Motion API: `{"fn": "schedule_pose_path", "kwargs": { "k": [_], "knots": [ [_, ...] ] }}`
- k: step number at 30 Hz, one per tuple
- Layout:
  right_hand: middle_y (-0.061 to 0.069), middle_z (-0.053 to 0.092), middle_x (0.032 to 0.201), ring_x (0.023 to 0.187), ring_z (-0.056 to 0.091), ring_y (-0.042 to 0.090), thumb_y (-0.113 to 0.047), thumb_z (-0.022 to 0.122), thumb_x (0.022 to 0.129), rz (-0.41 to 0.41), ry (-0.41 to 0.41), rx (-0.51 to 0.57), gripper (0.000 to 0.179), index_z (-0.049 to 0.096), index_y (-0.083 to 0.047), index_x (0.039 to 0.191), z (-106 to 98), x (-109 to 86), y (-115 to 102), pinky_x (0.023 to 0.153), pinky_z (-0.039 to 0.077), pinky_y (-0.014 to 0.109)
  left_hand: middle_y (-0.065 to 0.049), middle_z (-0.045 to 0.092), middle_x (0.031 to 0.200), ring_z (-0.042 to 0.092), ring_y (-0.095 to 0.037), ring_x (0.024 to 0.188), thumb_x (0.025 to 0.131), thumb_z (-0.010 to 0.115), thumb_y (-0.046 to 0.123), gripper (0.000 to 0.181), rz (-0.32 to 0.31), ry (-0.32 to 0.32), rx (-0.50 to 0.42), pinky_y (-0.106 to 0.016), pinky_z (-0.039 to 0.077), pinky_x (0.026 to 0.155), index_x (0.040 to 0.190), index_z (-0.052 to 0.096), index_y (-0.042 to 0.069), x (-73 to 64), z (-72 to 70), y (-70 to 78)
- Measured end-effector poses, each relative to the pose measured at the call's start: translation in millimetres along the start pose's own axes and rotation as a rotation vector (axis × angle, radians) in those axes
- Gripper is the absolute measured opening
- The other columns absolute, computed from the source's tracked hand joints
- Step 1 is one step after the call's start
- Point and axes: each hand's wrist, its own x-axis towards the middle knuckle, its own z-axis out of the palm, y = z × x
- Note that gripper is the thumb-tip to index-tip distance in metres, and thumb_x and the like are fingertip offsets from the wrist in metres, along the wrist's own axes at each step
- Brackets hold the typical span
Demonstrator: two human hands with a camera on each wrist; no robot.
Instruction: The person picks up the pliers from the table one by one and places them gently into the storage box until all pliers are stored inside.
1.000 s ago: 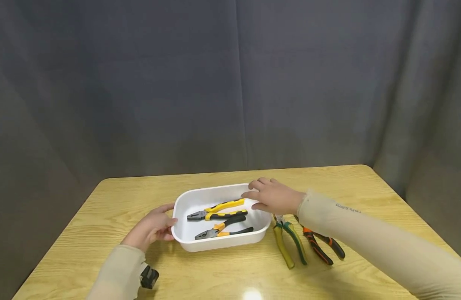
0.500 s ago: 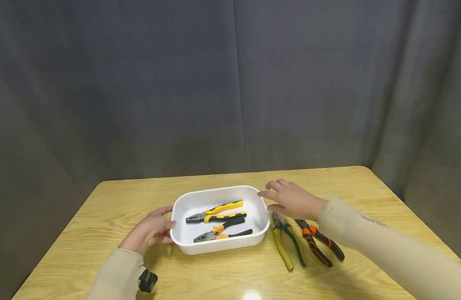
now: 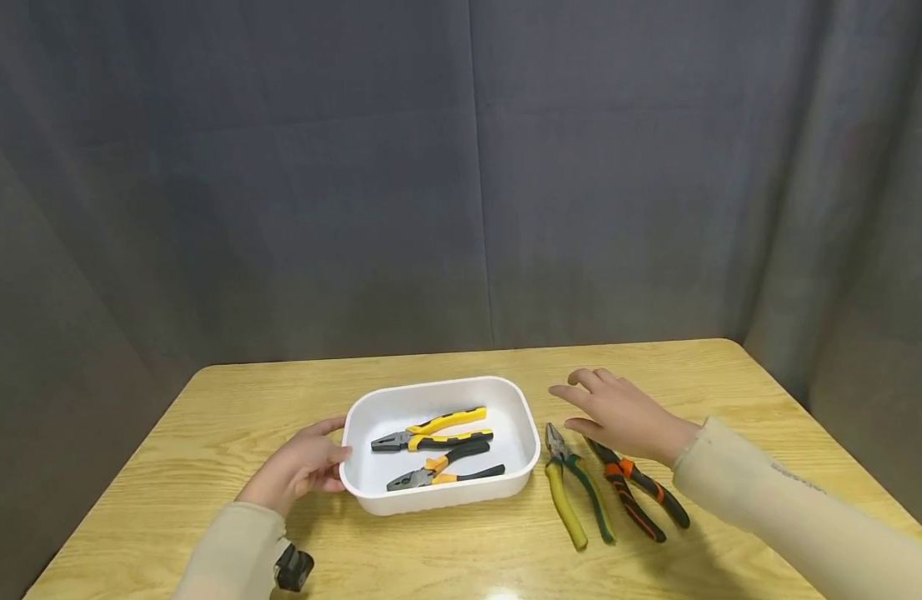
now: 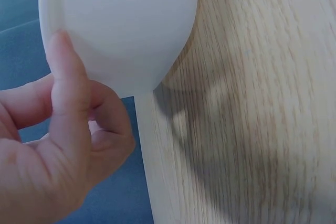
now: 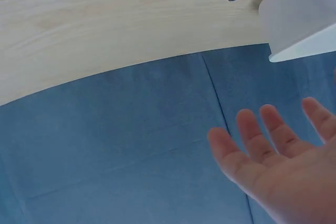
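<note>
My left hand (image 3: pixel 299 468) holds the left end of a white plastic tray (image 3: pixel 440 505); in the left wrist view its thumb lies on the rim and its fingers curl on the outer side. Inside the tray lie yellow-and-black pliers (image 3: pixel 431 438) and, nearer me, orange-and-black pliers (image 3: pixel 440 476). My right hand (image 3: pixel 618 412), fingers spread and holding nothing, hovers over the heads of two pliers to the right of the tray. One pair is green-handled pliers (image 3: pixel 573 483); the other is black-and-orange pliers (image 3: pixel 635 492), whose head is partly hidden by the hand.
The wooden table (image 3: pixel 431 562) has its far edge against a dark grey curtain (image 3: pixel 356 183). A small black device (image 3: pixel 293 568) is worn at the left wrist.
My right hand has moved right, from over the tray's right end to above the green-handled and black-and-orange pliers. My left hand still holds the tray.
</note>
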Motion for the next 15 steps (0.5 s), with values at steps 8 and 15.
{"fn": "schedule_pose_path", "kwargs": {
  "k": [8, 15],
  "knots": [
    [0.016, 0.057, 0.112, 0.09, 0.058, 0.032, -0.021, 0.073, 0.088, 0.095, 0.002, 0.004, 0.048, 0.059, -0.005, 0.13, 4, -28.4, 0, 0.067, 0.054, 0.047, -0.015, 0.055, 0.076, 0.055, -0.015, 0.055, 0.096, 0.048, -0.007, 0.056, 0.002, 0.011, 0.006, -0.022, 0.055, 0.049, 0.148, 0.028, -0.004, -0.3, 3.5, 0.1],
    [0.014, 0.057, 0.11, 0.086, 0.056, 0.028, -0.02, 0.076, 0.085, 0.145, 0.007, 0.003, 0.051, 0.059, -0.005, 0.13, 10, -44.0, 0, 0.065, 0.052, 0.043, -0.015, 0.055, 0.076, 0.056, -0.015, 0.055, 0.096, 0.048, -0.006, 0.056, -0.002, 0.014, 0.001, -0.021, 0.054, 0.048, 0.148, 0.027, -0.003, -1.4, -0.3, -2.1]
  ]
}}
